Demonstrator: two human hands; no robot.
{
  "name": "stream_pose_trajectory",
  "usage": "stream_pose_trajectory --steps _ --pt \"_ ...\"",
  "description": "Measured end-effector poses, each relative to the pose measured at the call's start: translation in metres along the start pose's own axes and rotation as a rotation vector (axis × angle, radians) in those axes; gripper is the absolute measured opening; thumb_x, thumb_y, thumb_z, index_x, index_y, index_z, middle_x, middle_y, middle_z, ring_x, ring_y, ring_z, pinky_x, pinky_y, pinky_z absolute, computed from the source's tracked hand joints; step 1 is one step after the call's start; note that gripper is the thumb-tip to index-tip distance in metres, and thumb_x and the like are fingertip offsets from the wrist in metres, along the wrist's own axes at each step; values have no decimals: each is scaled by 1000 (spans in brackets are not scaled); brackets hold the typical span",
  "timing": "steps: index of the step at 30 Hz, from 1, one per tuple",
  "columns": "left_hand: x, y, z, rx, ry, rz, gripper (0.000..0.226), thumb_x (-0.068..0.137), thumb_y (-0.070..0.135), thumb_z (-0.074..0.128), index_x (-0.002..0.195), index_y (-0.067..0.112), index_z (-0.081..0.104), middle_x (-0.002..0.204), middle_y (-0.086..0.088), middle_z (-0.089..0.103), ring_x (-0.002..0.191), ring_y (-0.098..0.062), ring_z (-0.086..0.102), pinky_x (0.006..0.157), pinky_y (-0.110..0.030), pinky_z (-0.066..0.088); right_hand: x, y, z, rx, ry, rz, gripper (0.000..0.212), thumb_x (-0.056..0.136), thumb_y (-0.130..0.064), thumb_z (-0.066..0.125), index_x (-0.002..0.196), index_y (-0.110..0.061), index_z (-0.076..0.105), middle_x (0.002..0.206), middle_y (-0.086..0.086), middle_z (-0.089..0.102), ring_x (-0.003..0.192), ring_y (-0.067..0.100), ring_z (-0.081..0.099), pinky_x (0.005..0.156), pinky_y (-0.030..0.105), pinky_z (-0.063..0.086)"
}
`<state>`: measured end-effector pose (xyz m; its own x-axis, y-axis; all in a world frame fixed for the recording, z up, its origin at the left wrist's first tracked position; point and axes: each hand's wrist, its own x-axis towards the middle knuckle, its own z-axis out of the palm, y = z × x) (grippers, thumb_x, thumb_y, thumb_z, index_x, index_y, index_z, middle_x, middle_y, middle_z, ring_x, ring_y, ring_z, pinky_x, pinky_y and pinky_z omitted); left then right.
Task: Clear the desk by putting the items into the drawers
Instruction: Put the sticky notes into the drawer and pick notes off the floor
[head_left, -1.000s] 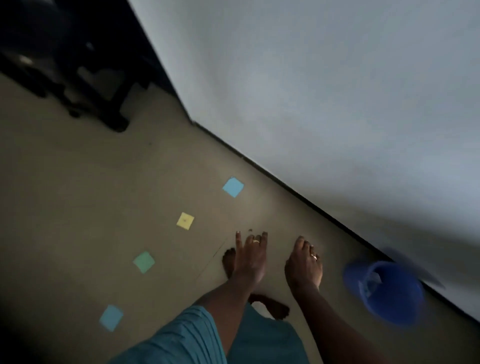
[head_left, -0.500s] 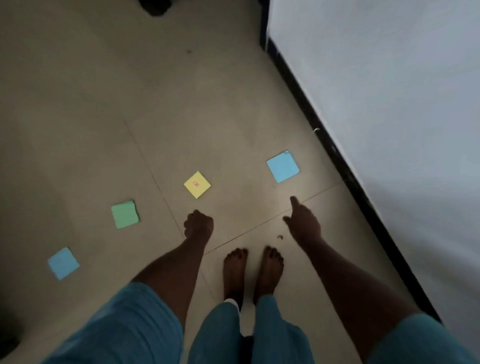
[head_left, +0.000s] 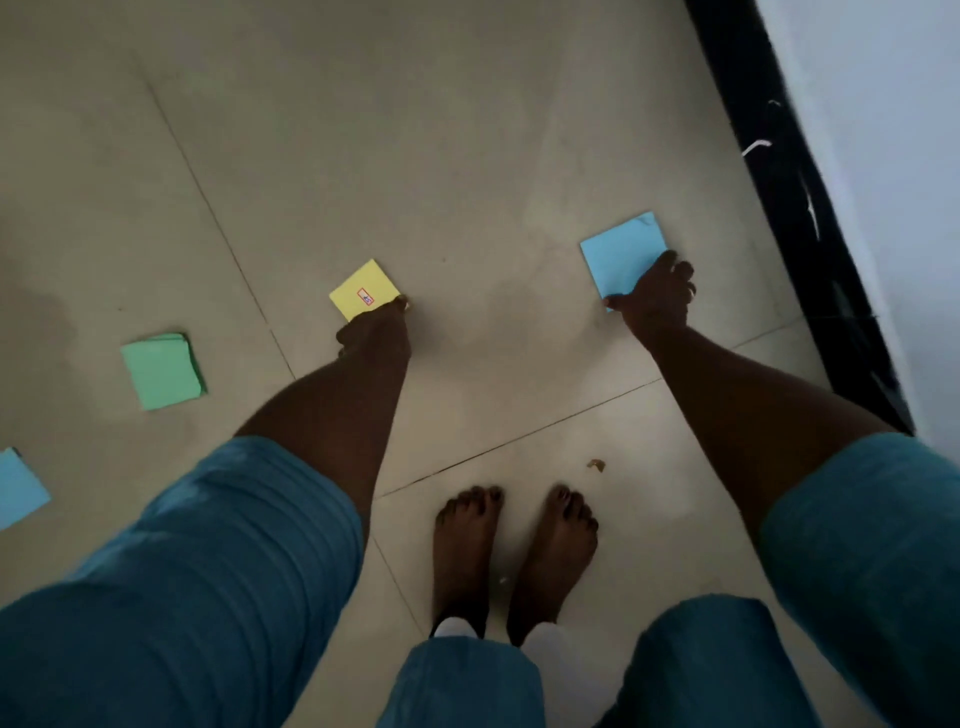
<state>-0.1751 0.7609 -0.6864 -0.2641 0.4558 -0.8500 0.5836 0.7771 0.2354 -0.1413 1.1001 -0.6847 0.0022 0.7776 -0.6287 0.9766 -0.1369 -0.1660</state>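
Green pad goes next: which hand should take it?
Left. The left hand, pinching the yellow pad, is the nearer to the green pad; the right hand grips the blue pad by the wall, farther off. Both are occupied, though.

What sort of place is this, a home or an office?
Probably an indoor room, though I cannot tell whether home or office: pale floor tiles, a white wall with black skirting, and bare feet. The left hand grips a yellow notepad, the right hand a blue notepad.
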Motion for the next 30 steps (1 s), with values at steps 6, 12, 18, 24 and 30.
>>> stream_pose_trajectory --steps 6,12,18,24,30 --pt "32 -16 3 64 227 119 52 92 20 47 143 17 37 139 -7 49 124 -25 50 101 -35 41 21 0 -7 51 -4 220 99 65 -28 85 139 -2 24 140 19 27 129 38 33 102 49 37" --pt "11 -13 0 73 295 154 52 96 19 39 147 18 26 146 -5 40 130 -21 42 107 -32 35 18 7 -17 187 -55 212 65 80 -24 74 130 0 40 135 20 41 121 33 48 98 35 41" --pt "-15 12 -38 27 342 123 46 100 11 26 146 16 26 144 -4 41 129 -18 42 107 -30 34 -42 13 -38 908 -40 335 30 80 10 64 90 -12 47 111 17 55 100 33 62 72 37 56" --pt "-16 102 -174 -1250 339 -438 38 96 -4 45 133 3 46 112 -9 54 88 -25 62 65 -20 50 -152 30 -92 1290 -103 493 37 87 10 52 123 0 53 113 21 57 93 29 57 77 38 51" --pt "-137 165 -195 -1273 218 -365 36 93 -8 48 128 0 52 103 -14 57 72 -18 62 49 -18 50 -268 71 -151 1442 -1 598 35 90 11 49 123 0 52 115 20 57 93 29 59 72 37 52"
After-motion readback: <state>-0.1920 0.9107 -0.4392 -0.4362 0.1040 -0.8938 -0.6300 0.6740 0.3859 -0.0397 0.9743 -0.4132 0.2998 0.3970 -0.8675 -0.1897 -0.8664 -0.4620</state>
